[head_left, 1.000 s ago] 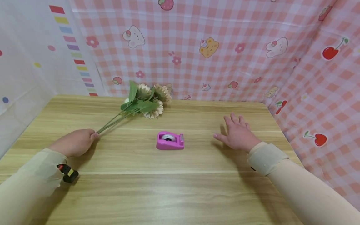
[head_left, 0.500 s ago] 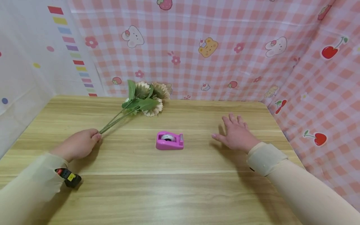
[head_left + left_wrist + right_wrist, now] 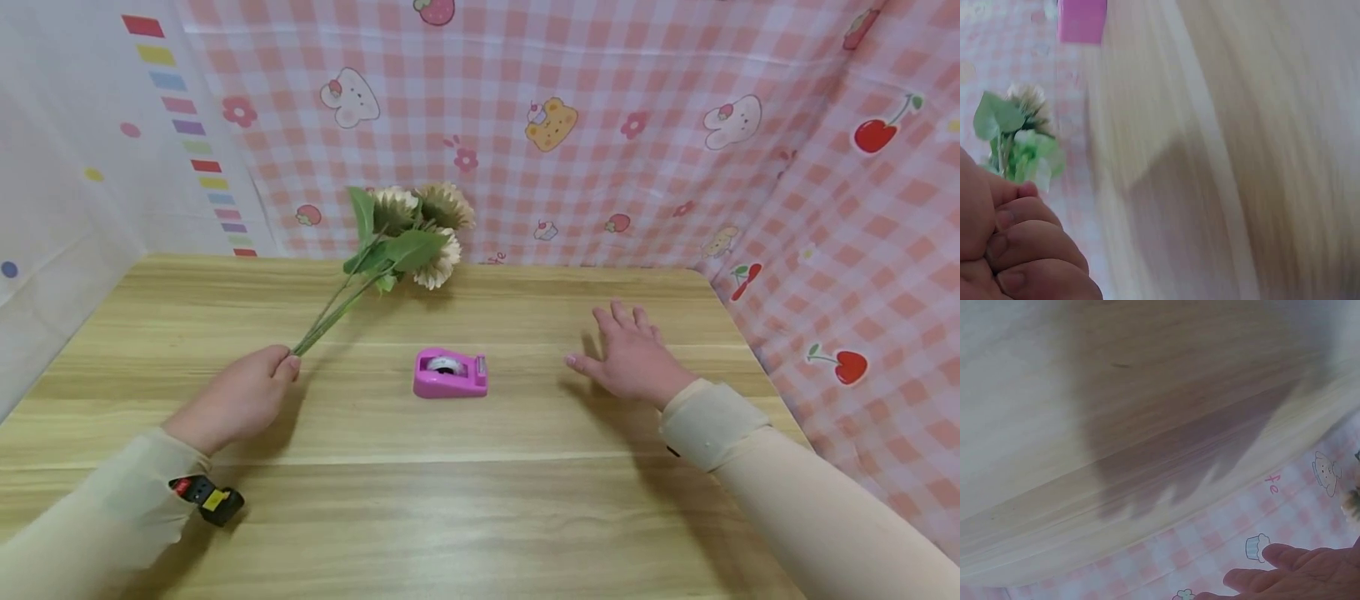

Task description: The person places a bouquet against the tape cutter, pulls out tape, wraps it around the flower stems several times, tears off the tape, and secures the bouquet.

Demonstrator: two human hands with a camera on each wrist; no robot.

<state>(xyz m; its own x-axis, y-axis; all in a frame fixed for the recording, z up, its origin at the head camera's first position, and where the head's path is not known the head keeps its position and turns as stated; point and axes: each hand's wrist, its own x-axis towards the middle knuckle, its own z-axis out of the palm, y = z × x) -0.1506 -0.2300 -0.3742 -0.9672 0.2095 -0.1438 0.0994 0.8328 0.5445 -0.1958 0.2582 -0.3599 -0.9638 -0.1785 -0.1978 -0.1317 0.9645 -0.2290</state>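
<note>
Gripping the green stems (image 3: 311, 335) of a bunch of flowers (image 3: 415, 250), the left hand (image 3: 238, 393) sits at nine o'clock from the pink tape dispenser (image 3: 450, 387), its fingers curled and its thumb pressed over the stems near their lower ends. From that hand the bunch slants toward two o'clock, with green leaves (image 3: 362, 212) and cream blooms (image 3: 447, 206) at its far end, which lies between eleven and twelve o'clock from the dispenser and overlaps the checked cloth (image 3: 487, 75) behind. The dispenser stands near the middle of the wood-grain worktop (image 3: 480, 500), apart from both hands, with a roll of tape (image 3: 446, 364) inside. Well apart at three o'clock is the right hand (image 3: 633, 360), palm down, its fingers spread and pointing toward eleven o'clock; whether it touches the worktop cannot be told. Pale sleeves (image 3: 90, 500) cover both forearms, and a small black device (image 3: 219, 505) juts from the left one.
</note>
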